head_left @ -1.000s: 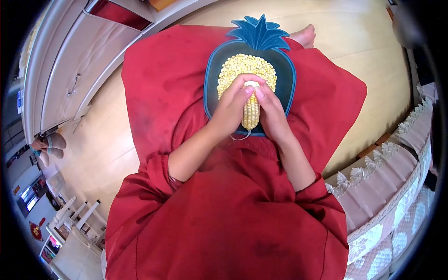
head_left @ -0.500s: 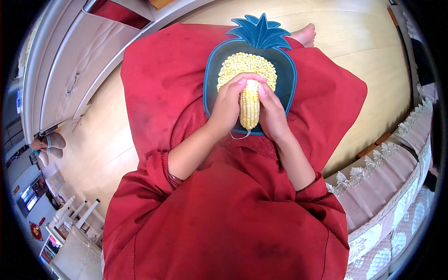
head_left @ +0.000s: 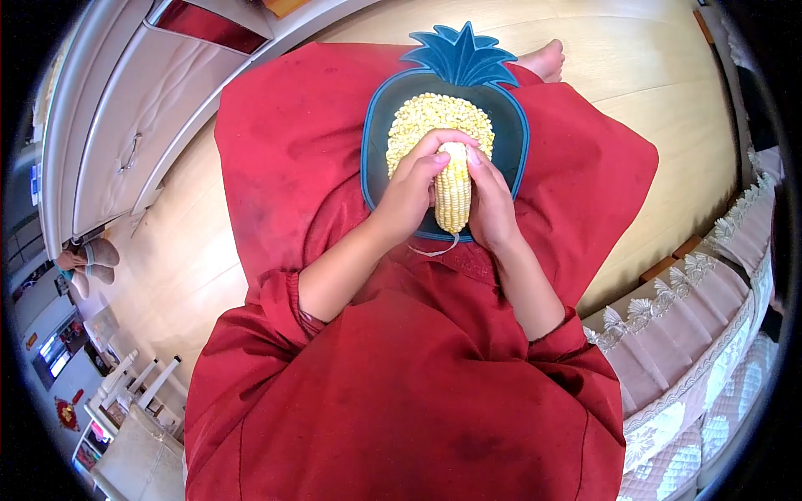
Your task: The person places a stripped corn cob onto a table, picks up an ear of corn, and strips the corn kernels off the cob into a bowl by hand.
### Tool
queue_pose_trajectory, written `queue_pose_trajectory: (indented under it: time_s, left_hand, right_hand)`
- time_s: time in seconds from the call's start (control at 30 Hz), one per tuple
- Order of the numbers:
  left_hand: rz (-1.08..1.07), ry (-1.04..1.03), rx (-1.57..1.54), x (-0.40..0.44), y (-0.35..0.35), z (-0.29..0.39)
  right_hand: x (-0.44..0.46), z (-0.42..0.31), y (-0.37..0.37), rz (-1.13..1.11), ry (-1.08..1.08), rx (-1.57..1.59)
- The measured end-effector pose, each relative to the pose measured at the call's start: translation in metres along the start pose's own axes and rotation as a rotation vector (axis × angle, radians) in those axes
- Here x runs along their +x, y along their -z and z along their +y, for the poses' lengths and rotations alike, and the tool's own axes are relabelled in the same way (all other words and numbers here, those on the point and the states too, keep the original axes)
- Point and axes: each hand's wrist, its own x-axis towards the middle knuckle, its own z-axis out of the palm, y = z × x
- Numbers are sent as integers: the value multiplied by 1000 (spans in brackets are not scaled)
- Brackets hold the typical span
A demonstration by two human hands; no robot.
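Observation:
An ear of corn [head_left: 454, 196] is held between my two hands, its far end up and a thin strand of husk trailing from its near end. My left hand [head_left: 409, 188] wraps round its left side and far end, fingers curled over the top. On the right side my right hand [head_left: 493, 204] grips it, with the thumb near the far tip. Beneath them a dark teal pineapple-shaped tray [head_left: 374, 134] rests on the red cloth over my lap. Loose corn kernels [head_left: 439, 113] lie piled in the tray.
Red cloth [head_left: 292, 150] covers my legs, and a bare foot [head_left: 547, 61] shows beyond. A pale cabinet [head_left: 134, 108] stands at the left, with slippers [head_left: 100, 255] and a chair [head_left: 138, 451] nearer. A lace-trimmed quilted cover [head_left: 685, 334] is at the right.
The thumbs have shifted at the corn's far end, showing more of its top than a second ago. The corn's near end has swung slightly right, and the tray has moved slightly left.

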Motion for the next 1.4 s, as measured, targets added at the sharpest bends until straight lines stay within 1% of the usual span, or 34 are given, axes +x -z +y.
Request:
queue_pose_trajectory:
  time_s: [0.03,0.13,0.33,0.43,0.53,0.63,0.83,0.93,1.13,1.33,1.4]
  left_hand:
    - [1,5,-8,0,0,0]
    - [31,-26,108,0,0,-2]
    - [40,-80,162,1,2,-7]
    - [29,-123,251,1,5,-7]
    - [28,-92,187,2,6,-9]
    - [41,120,-143,1,4,-4]
    - [-28,37,4,0,1,-1]
    - [-28,69,14,-2,1,0]
    - [-2,-26,139,1,5,-10]
    - [1,-55,207,0,5,-8]
    - [8,-31,111,0,2,-4]
  right_hand:
    - [0,-1,-2,5,10,-10]
    - [-1,-1,-5,22,15,-10]
    - [1,7,0,6,20,-33]
    - [2,12,2,18,35,-69]
    - [2,9,0,17,46,-89]
    - [0,3,-2,13,10,-31]
    - [-1,-1,-5,24,-20,41]
    - [-2,-1,-4,27,-24,26]
    - [1,7,3,21,-13,0]
    - [2,9,4,4,-1,-55]
    - [1,7,3,-5,-1,-48]
